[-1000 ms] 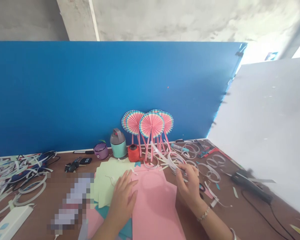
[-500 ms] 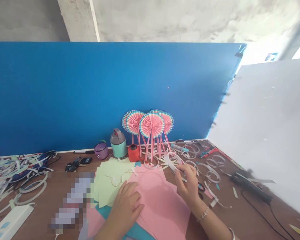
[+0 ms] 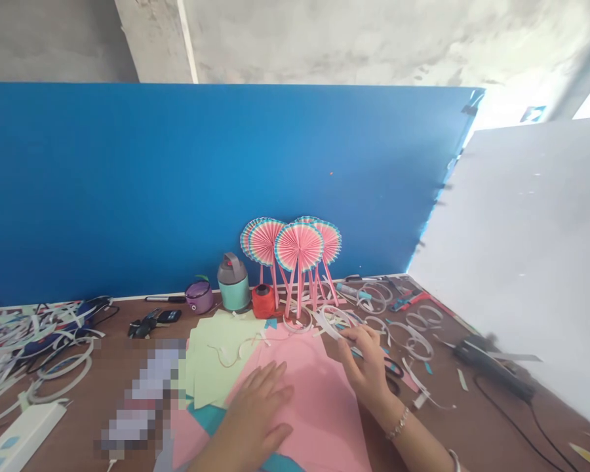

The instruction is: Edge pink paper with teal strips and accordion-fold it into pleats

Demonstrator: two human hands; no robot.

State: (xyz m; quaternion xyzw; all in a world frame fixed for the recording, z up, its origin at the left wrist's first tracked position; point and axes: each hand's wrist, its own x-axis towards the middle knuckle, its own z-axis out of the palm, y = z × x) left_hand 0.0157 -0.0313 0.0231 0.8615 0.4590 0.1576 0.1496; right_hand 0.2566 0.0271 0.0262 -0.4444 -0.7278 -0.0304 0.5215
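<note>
Pink paper sheets (image 3: 319, 406) lie in front of me, overlapping pale green sheets (image 3: 216, 373) with teal paper (image 3: 206, 418) showing beneath. My left hand (image 3: 260, 406) rests flat on the pink paper, fingers spread. At the far right edge of that paper, my right hand (image 3: 364, 360) pinches a white ring that looks like a tape roll (image 3: 330, 322) between thumb and fingers. Its lower part is hidden by the fingers. Several pink pleated paper fans (image 3: 299, 246) on pink sticks stand upright against the blue partition behind.
A teal flask (image 3: 235, 292), a purple cup (image 3: 198, 296) and a red item (image 3: 263, 301) line the back. Loose white rings (image 3: 415, 341) and strips lie at right, near a black corded tool (image 3: 494, 367). A white power strip (image 3: 24, 439) is at left.
My left hand has slid right on the pink paper, which has shifted and turned. My right hand has moved slightly left with the white ring, which now lies lower.
</note>
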